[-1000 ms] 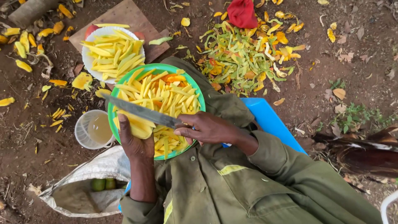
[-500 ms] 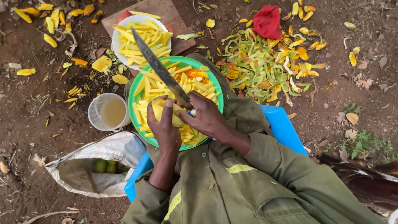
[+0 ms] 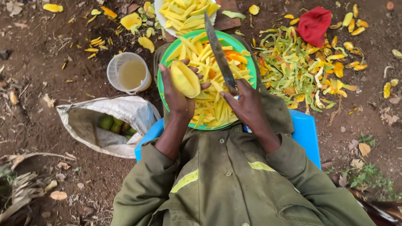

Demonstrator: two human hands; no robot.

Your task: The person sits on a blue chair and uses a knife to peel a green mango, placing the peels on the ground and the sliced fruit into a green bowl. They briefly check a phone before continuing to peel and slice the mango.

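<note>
The left hand [image 3: 176,94] cups a peeled mango piece [image 3: 185,79], fingers curled around it; the right hand [image 3: 247,104] grips a knife [image 3: 220,52] above the green bowl [image 3: 164,58].

Soft even daylight, faint shadows, sharp focus, no glare

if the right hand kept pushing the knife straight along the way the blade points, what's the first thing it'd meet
The right hand holds the knife with its blade pointing away from the body, over the green bowl of yellow strips. Past the far rim, the tip would probably meet the white plate of strips first, though height is unclear.
</note>
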